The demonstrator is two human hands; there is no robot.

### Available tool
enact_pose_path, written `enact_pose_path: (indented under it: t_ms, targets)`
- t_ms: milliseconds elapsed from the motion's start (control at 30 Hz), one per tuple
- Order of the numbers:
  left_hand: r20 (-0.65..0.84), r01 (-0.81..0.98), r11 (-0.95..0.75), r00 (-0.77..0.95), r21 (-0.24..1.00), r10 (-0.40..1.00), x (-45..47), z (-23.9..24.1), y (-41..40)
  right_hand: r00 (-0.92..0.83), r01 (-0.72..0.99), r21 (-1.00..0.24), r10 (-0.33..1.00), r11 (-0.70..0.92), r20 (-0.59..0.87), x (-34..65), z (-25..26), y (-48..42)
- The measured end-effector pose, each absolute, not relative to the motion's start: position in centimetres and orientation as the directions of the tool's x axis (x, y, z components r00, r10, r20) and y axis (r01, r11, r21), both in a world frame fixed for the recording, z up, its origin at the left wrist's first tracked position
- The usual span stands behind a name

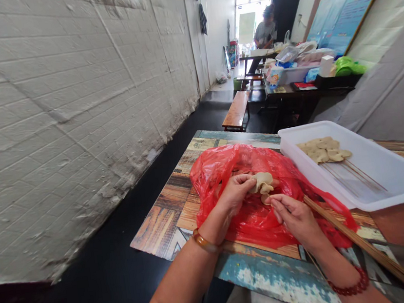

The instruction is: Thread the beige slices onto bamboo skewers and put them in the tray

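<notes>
Over an open red plastic bag (211, 170) on the table, my left hand (234, 191) pinches some thin beige food slices (263, 181), folded and bunched together. Just to the right, my right hand (292, 214) is closed with thumb and forefinger by the lower edge of the slices. A thin bamboo skewer (314, 263) runs out below my right palm; its tip is hidden at the slices. Beside my right forearm, a bundle of bamboo skewers (364, 244) lies slantwise across the bag and table. More slices sit inside the bag, partly covered by my hands.
A white plastic tub (402, 166) at the right holds skewered beige slices (323, 149). Under everything is a wood-patterned table (163, 225). Beyond stand a wooden bench (236, 110) and a cluttered dark table (290, 90). A person (265, 33) is at the far end. A white wall (72, 113) runs along the left.
</notes>
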State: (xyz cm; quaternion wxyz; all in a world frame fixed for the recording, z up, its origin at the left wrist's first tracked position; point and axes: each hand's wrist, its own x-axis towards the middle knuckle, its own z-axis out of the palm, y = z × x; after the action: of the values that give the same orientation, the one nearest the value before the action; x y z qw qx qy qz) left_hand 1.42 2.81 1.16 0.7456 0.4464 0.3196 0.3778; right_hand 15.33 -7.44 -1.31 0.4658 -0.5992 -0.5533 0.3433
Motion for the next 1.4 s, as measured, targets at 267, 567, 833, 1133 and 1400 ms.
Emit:
enact_pose_path:
  t_ms: [267,567,833,1133,1400]
  targets:
    - [-0.006,-0.172,0.108,0.506,0.979,0.863,1.3,1.0,3.0,0.152,0.176,-0.984,0.988,-0.011,0.016,15.0,-1.4,-7.6]
    - [0.039,-0.142,0.046,0.544,0.989,0.838,1.1,1.3,3.0,0.139,-0.092,-0.991,0.984,-0.099,-0.111,14.7,-0.8,-7.3]
    - [-0.045,-0.227,0.221,0.594,0.949,0.804,1.1,1.7,2.7,0.076,-0.243,-0.955,0.978,-0.172,-0.195,15.0,0.3,-7.5]
    - [-0.095,-0.243,0.304,0.616,0.921,0.782,1.0,1.7,2.7,0.025,-0.287,-0.936,0.975,-0.204,-0.221,15.2,0.2,-7.6]
    - [-0.101,-0.243,0.325,0.640,0.914,0.761,0.7,1.9,2.9,0.027,-0.224,-0.953,0.977,-0.202,-0.213,15.3,0.2,-7.6]
